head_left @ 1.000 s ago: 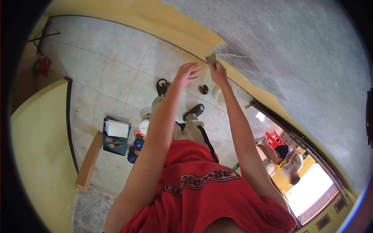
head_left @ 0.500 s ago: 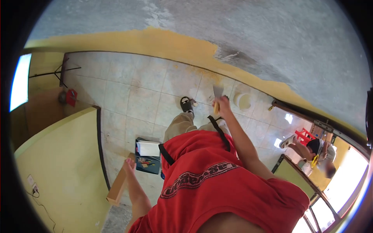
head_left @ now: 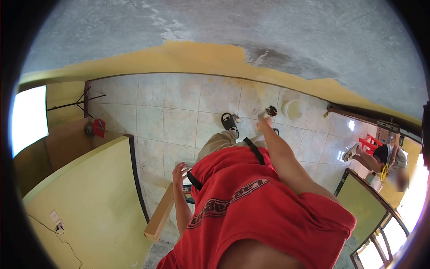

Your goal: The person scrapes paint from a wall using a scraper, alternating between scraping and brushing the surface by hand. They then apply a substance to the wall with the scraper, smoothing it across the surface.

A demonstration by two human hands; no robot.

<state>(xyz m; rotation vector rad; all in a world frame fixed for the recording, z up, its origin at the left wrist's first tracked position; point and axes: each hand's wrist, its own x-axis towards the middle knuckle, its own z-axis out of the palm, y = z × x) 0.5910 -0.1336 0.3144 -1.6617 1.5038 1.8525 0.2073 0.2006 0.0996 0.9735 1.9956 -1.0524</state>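
My right hand point(head_left: 265, 123) is closed around the yellow handle of a putty knife point(head_left: 259, 110), held low over the tiled floor. The blade is smeared by motion. A small dark object point(head_left: 271, 111) shows just beyond that hand; its kind cannot be told. To the right of it stands a whitish bucket point(head_left: 293, 110). My left hand point(head_left: 179, 174) hangs at my left side with fingers slightly apart and nothing visible in it. Beneath it, a long cardboard box point(head_left: 160, 213) stands near the low wall. The grey wall point(head_left: 201, 27) ahead keeps a yellow painted band point(head_left: 201, 57) along its bottom.
A low yellow-green wall point(head_left: 89, 193) runs along the left. Tiled floor point(head_left: 179, 125) lies around my sandalled foot point(head_left: 229, 122). A tripod stand point(head_left: 81, 102) is at far left. At right, another person point(head_left: 380, 159) is beside a red plastic chair point(head_left: 369, 142).
My left hand has risen from beside the cardboard box toward my waist. My right hand still grips the putty knife, its blade now turned and blurred. The whole view has shifted slightly.
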